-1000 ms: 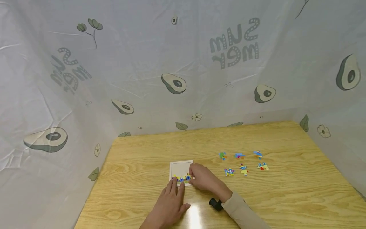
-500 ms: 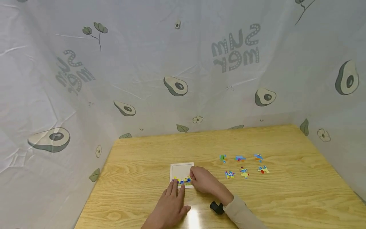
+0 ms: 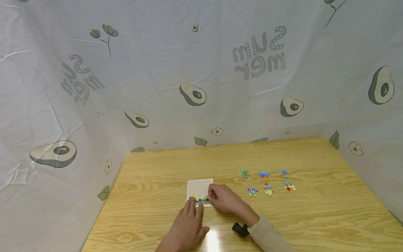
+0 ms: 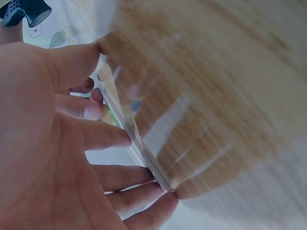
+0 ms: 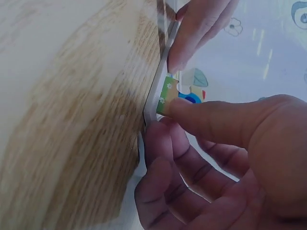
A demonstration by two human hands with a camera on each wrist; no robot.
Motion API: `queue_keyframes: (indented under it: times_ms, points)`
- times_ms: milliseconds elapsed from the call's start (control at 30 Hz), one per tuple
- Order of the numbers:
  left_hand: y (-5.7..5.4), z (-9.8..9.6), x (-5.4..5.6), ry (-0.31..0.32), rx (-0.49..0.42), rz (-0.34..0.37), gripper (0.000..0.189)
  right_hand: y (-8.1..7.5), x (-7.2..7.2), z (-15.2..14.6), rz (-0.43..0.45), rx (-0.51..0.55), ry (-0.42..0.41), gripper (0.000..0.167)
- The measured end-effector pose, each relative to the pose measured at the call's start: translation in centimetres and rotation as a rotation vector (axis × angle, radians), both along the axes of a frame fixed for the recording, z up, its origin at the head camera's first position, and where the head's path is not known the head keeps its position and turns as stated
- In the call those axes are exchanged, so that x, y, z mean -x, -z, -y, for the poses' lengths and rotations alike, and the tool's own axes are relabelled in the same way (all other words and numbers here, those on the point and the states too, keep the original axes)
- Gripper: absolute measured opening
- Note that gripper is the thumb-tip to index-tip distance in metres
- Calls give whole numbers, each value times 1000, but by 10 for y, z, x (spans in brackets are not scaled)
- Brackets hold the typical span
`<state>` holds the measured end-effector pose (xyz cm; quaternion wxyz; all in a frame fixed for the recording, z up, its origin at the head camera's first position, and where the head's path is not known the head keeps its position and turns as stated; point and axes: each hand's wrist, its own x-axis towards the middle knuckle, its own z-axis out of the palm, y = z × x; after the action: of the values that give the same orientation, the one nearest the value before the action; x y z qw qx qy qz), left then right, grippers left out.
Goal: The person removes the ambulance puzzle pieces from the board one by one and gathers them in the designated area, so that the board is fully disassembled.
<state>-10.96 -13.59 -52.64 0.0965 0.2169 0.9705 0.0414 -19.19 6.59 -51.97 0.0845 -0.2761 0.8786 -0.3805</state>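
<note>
A small white puzzle tray (image 3: 198, 187) lies on the wooden table, with colourful jigsaw pieces (image 3: 199, 200) along its near edge. My left hand (image 3: 186, 222) lies flat, its extended fingertips resting on the near edge of the tray and the pieces there. At the tray's near right corner, my right hand (image 3: 227, 199) pinches a jigsaw piece (image 5: 166, 94) with a green, flowered edge between thumb and fingers. That piece looks tilted against the rim in the right wrist view. The thumb and fingers hide part of it.
Several loose jigsaw pieces (image 3: 268, 190) lie in two rows right of the tray. A black object (image 3: 240, 230) is beside the right wrist. The wooden table (image 3: 151, 182) ends at a pale curtain (image 3: 163, 115) with avocado prints, behind and at both sides.
The right fingers and the piece at the tray's right corner have shifted slightly. The left hand stays in place on the tray. The head view has tilted a little upward.
</note>
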Motion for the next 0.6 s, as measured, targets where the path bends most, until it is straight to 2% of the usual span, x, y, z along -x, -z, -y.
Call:
queue_keyframes:
  times_ms: [167,400,600]
  points:
    - [0,-1,0,4,3,-17,78,-1,-1,-5,22,9,-5,10]
    - [2,-3,1,1,0,-15,79,-10,0,-20,92,82,58,9]
    - [1,-3,1,-13,12,-13,79,-16,3,-43,79,147,46,2]
